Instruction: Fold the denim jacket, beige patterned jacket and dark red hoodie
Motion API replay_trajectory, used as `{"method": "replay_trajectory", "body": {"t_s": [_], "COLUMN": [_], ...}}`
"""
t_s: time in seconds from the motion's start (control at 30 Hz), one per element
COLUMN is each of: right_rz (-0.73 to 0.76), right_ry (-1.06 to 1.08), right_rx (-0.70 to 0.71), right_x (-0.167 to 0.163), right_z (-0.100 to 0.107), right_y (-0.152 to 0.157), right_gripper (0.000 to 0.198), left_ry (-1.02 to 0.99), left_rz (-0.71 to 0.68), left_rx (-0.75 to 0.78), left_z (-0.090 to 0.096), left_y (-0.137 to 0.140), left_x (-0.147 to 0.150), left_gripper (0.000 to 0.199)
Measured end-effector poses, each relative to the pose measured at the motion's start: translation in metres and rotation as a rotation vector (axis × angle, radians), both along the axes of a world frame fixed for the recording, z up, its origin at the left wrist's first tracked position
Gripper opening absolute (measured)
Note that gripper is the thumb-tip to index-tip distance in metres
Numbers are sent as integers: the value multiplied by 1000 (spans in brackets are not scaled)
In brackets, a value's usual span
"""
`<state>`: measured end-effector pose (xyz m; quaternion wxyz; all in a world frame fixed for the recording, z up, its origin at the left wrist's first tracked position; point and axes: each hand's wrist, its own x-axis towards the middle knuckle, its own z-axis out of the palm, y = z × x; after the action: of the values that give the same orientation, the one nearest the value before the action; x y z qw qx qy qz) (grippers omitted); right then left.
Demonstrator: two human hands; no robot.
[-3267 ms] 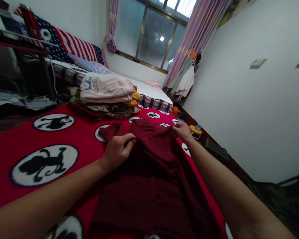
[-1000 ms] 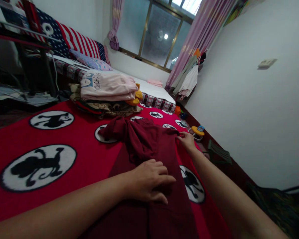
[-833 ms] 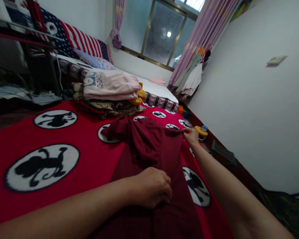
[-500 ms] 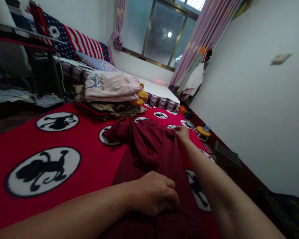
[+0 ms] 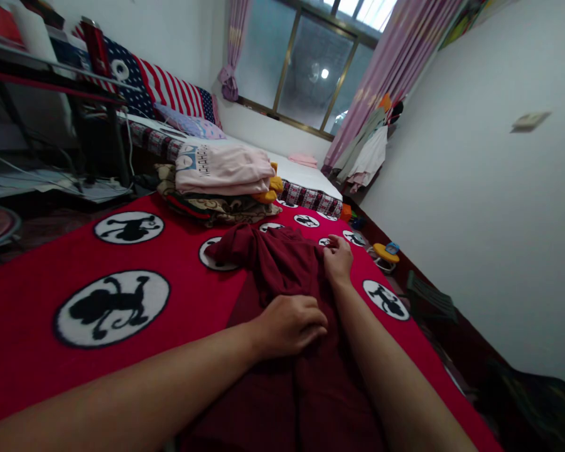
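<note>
A dark maroon garment [image 5: 282, 267], which looks like a long-sleeved top, lies spread on the bed, bunched and wrinkled at its far end. My left hand [image 5: 289, 326] is over its middle, with fingers curled closed on the cloth; the fingertips are partly hidden. Farther off, my right hand [image 5: 339, 258] rests at the garment's right edge near the bunched part. Its index finger and thumb show slightly apart, touching the cloth's edge.
A red blanket [image 5: 42, 295] with monkey pictures in white ovals covers the bed. Folded clothes [image 5: 226, 172] are stacked beyond the garment. A cluttered desk [image 5: 51, 81] stands at left. A dark green folding stool [image 5: 430, 298] and a yellow stool [image 5: 386, 252] are by the right wall.
My left hand has moved forward along the garment. My right hand has shifted slightly left, its pinch loosened, and the garment's right edge has moved inward, uncovering more blanket. The view has shifted slightly.
</note>
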<state>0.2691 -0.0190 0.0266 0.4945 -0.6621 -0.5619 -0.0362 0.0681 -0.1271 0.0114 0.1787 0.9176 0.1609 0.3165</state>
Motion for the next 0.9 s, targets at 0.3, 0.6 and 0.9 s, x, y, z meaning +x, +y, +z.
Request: {"method": "replay_trajectory", "body": {"t_s": [0.3,0.6,0.9], "right_rz": [-54,39,74], "right_ry": [235,179,479], "right_rx": [178,-174,8], "right_x": [13,22,20], "right_z": [-17,-19,-13], "right_y": [-16,-14,-13], "right_gripper": [33,51,62], "left_ry": [87,-314,-209], "left_rz": [1061,1009,1238], "left_rx": [116,-57,268], "left_z": [16,19,52], "left_y": [88,112,99], "left_x": [-80,-110,-130], "left_gripper": [69,39,44]}}
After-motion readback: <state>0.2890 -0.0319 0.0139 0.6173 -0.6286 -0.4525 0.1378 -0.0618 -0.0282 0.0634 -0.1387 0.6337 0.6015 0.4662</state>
